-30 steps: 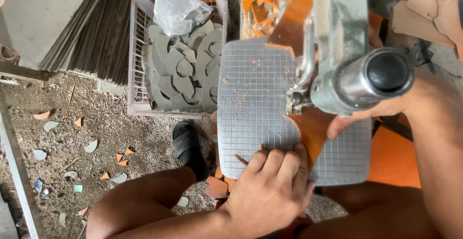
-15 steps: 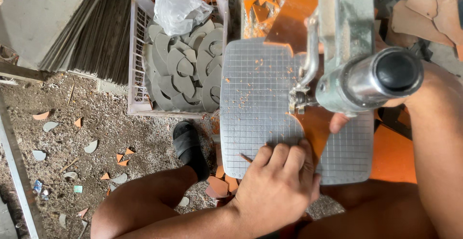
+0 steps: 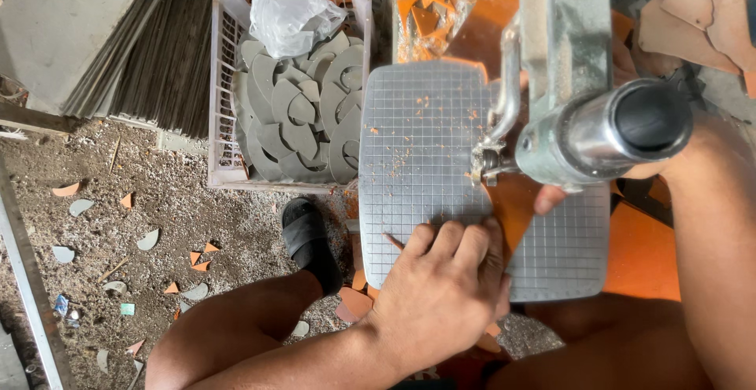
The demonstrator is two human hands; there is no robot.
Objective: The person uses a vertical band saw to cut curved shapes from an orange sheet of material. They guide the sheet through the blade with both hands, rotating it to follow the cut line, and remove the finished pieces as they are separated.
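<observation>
A person sits by a cutting machine (image 3: 583, 122) and looks down at a grey tile with a grid of small squares (image 3: 425, 146). The tile lies flat on the machine's orange bed (image 3: 642, 256). The left hand (image 3: 441, 288) lies flat on the near edge of the tile, with the fingers close together and pressing down on it, so it is not wrapped around anything. The right hand (image 3: 551, 197) is on the other side of the machine's arm, mostly hidden under the shiny metal handle (image 3: 606, 130); only some fingertips show, touching the tile's cut edge, and I cannot tell if it is wide or closed. The tile sits between the two hands, with a curved cut running in from the near side where the orange shows through. To the left of the tile stands a white plastic crate (image 3: 224, 114) full of grey curved cut pieces (image 3: 299, 114), with a crumpled clear bag (image 3: 291, 20) on top. A black sandal (image 3: 309, 240) is on the gritty floor (image 3: 134, 201), among small tile chips. A stack of grey tiles (image 3: 102, 36) leans at the far left.
</observation>
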